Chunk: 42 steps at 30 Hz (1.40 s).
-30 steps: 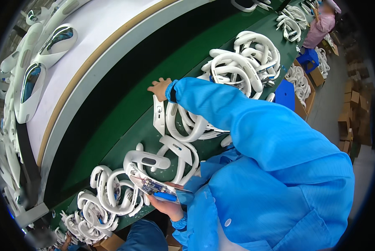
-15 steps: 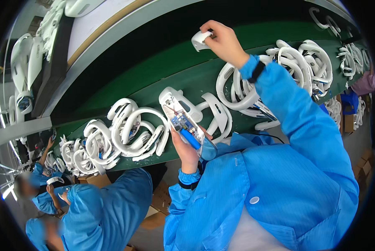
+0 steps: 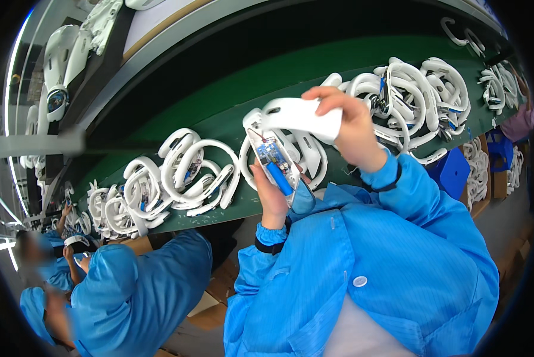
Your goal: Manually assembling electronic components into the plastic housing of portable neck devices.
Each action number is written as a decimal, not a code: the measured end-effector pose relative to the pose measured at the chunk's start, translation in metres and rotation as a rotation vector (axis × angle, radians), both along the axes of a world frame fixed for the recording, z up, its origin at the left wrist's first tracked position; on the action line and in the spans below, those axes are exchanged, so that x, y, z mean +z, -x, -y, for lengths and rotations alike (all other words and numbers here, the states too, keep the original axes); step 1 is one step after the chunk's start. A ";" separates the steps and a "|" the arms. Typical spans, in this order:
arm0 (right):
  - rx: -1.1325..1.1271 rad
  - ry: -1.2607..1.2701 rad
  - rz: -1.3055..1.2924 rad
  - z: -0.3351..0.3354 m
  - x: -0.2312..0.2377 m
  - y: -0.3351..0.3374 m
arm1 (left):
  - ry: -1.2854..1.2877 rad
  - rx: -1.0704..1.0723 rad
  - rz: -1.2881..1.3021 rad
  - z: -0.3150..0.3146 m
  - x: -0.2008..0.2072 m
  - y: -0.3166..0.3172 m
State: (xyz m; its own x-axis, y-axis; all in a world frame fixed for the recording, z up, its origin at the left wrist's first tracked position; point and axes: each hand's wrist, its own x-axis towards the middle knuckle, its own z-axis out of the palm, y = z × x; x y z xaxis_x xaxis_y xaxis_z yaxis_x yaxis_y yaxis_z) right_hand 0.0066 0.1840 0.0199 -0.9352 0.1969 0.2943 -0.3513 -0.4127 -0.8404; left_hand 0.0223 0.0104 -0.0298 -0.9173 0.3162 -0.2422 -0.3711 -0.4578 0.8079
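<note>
Pinching a curved white plastic cover [image 3: 299, 117] by its end, the right hand [image 3: 355, 130] is near an open white plastic shell [image 3: 289, 171] with blue parts [image 3: 279, 178], wrapped in the left hand [image 3: 271, 199]. Both seem light and stiff; hold edges: blue parts could break.

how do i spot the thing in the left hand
Start at the long green table, then find the left hand, holding an open white case. Unlike the white rings piled nearby, it is held, its blue cylinder and circuit board exposed.
</note>
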 end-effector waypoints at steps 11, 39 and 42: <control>0.948 0.526 0.290 0.001 0.000 0.027 | -0.171 -0.142 -0.142 -0.003 0.007 -0.025; -0.172 -1.012 -0.167 0.110 -0.014 0.005 | -0.049 -0.198 -0.020 0.072 -0.002 -0.031; -0.209 -1.042 -0.105 0.107 -0.012 0.005 | -0.001 -0.229 -0.075 0.074 -0.013 -0.027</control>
State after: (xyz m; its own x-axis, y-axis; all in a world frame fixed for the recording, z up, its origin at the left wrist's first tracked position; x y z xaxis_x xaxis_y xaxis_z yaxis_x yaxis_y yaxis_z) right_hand 0.0015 0.0769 0.0078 -0.8722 -0.0441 0.4871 -0.4228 0.5686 -0.7056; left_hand 0.0497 -0.0641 -0.0433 -0.8369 0.5185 -0.1754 -0.4043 -0.3696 0.8366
